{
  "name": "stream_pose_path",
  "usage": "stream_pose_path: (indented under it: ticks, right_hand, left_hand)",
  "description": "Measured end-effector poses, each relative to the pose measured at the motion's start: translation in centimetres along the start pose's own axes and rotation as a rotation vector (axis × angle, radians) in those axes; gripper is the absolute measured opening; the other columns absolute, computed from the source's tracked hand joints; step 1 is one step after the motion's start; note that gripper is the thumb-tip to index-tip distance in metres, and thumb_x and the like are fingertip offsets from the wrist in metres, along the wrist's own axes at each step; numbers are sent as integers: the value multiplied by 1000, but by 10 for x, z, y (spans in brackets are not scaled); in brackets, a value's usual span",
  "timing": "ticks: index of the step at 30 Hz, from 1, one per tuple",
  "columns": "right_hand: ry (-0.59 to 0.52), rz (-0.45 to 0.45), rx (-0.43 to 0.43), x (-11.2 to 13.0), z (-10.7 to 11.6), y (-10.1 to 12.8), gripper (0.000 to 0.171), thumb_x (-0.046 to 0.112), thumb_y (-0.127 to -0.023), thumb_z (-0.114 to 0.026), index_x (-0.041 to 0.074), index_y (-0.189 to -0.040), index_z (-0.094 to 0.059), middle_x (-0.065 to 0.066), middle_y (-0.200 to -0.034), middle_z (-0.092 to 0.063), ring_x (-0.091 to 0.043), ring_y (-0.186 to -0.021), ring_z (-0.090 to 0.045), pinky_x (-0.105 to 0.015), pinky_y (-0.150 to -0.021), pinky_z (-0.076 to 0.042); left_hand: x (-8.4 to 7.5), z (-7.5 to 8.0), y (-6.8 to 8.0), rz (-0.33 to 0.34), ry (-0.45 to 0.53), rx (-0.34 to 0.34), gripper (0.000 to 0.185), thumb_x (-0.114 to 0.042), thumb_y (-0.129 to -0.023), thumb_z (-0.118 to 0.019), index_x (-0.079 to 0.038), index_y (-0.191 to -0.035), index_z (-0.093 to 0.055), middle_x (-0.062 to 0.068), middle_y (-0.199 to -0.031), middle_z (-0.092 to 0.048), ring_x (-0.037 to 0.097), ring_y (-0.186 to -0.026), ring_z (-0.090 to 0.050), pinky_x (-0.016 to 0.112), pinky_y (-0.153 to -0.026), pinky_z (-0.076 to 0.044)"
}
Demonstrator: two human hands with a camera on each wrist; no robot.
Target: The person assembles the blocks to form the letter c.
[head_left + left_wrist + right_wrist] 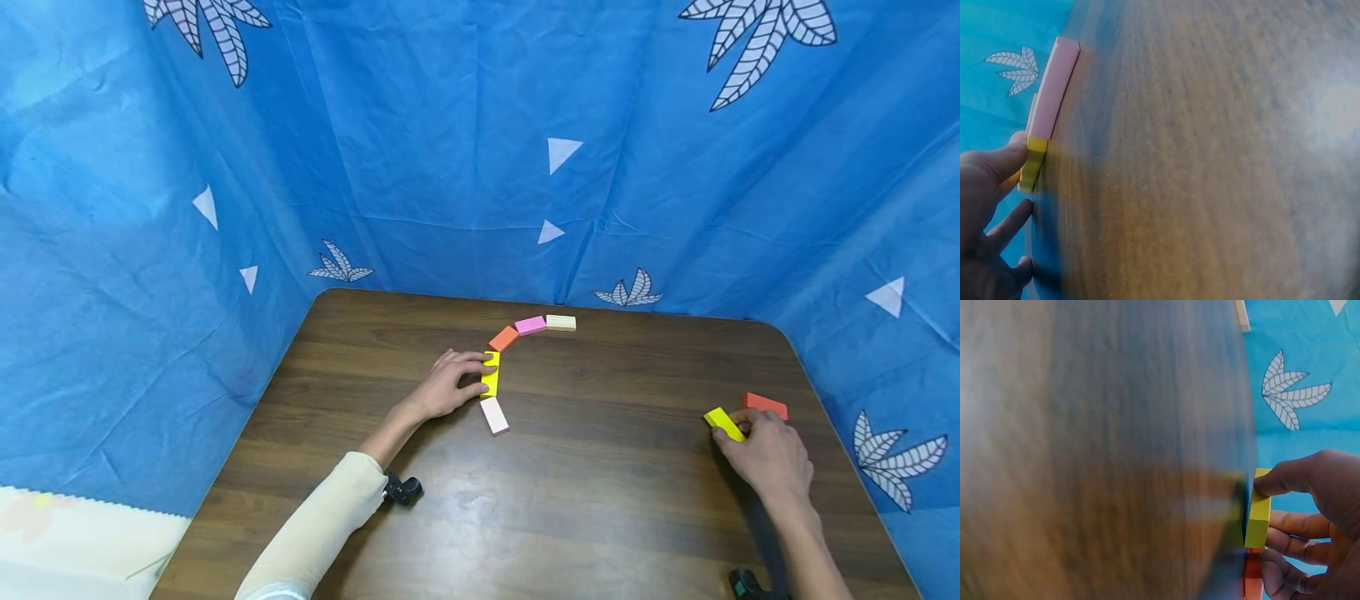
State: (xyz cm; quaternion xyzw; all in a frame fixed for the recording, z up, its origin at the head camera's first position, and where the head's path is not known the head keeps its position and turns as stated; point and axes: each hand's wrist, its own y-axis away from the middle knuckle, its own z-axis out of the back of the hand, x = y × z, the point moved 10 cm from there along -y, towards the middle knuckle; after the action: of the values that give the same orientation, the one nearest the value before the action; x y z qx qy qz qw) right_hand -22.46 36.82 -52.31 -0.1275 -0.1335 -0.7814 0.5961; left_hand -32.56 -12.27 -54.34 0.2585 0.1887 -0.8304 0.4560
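Observation:
On the table my left hand [447,385] pinches a flat yellow block [491,375] in a curved line of blocks. Its thumb lies on the block's near end and fingertips reach over the far part. A pale pink block [494,416] touches or nearly touches the near end of that yellow one. Beyond it an orange block [504,338], a pink block [531,326] and a cream block [561,322] continue the curve. Far to the right, my right hand [771,457] holds a second yellow block [1260,512] between thumb and fingers. A red-orange block [767,406] lies just behind those fingers.
The brown wooden table [600,467] has rounded far corners. A blue patterned curtain [465,167] hangs along its back and sides. Black straps with small devices are on the wrists, one [403,490] showing beside the left sleeve.

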Motion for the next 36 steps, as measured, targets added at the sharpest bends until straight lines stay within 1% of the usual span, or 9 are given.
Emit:
stream_pose_path:
  ticks: [5, 8, 11, 16, 24, 29, 32, 36]
  right_hand:
    - [-20, 0, 47, 5, -6, 1, 52, 33, -96, -75, -7, -129, -65, -34, -114, -70, -35, -78, -62, -39, -56, -44]
    - [-30, 14, 70, 12, -8, 3, 53, 34, -98, -73, -7, -130, -64, -32, -113, -69, -33, -79, -62, -39, -57, -43]
    - [-37, 46, 55, 21, -12, 7, 51, 33, -97, -73, -6, -129, -63, -29, -112, -68, -32, -82, -62, -37, -56, -43]
    - [-42, 84, 41, 36, -19, 11, 49, 32, -97, -73, -5, -128, -64, -27, -111, -67, -30, -80, -61, -34, -56, -42]
    - [-54, 148, 28, 62, -29, 18, 46, 30, -96, -75, -4, -125, -65, -23, -105, -65, -28, -81, -58, -31, -60, -39]
    - [-52, 164, 29, 76, -36, 21, 45, 30, -96, -75, -3, -125, -66, -23, -109, -67, -30, -84, -59, -32, -62, -40]
    - [-56, 181, 26, 85, -39, 23, 44, 30, -95, -75, -2, -125, -66, -24, -113, -67, -32, -87, -61, -35, -64, -44]
    - [-51, 220, 2, 98, -42, 25, 42, 28, -93, -76, -2, -122, -67, -23, -113, -68, -33, -88, -61, -41, -68, -48]
  left_hand:
    - [-1, 0, 0, -2, -3, 2, 40, -29, -103, -75, -21, -142, -72, 1, -160, -60, 28, -154, -51, 63, -138, -15]
    - [-1, 0, 0, -2, -2, 3, 40, -28, -103, -74, -20, -142, -72, 1, -160, -60, 28, -153, -52, 64, -138, -15]
    - [-1, 0, 1, -1, -1, 2, 40, -28, -103, -74, -20, -142, -72, 2, -159, -61, 28, -153, -52, 64, -138, -16]
    - [1, -1, 2, 6, -3, 3, 40, -29, -103, -74, -20, -142, -72, 2, -160, -61, 29, -154, -51, 62, -138, -15]
    - [1, 0, 3, 6, -3, -8, 39, -28, -103, -74, -20, -142, -72, 2, -160, -60, 28, -153, -52, 63, -138, -15]
    - [0, 0, 2, 0, -3, -3, 40, -28, -103, -74, -20, -142, -72, 2, -160, -60, 28, -153, -52, 62, -138, -15]
    - [-1, 0, 1, -2, -6, 0, 40, -29, -103, -75, -20, -142, -72, 2, -160, -60, 28, -154, -51, 62, -138, -15]
    - [-2, 0, 0, -13, -5, -4, 41, -29, -103, -75, -20, -143, -72, 3, -160, -60, 30, -153, -52, 63, -138, -15]
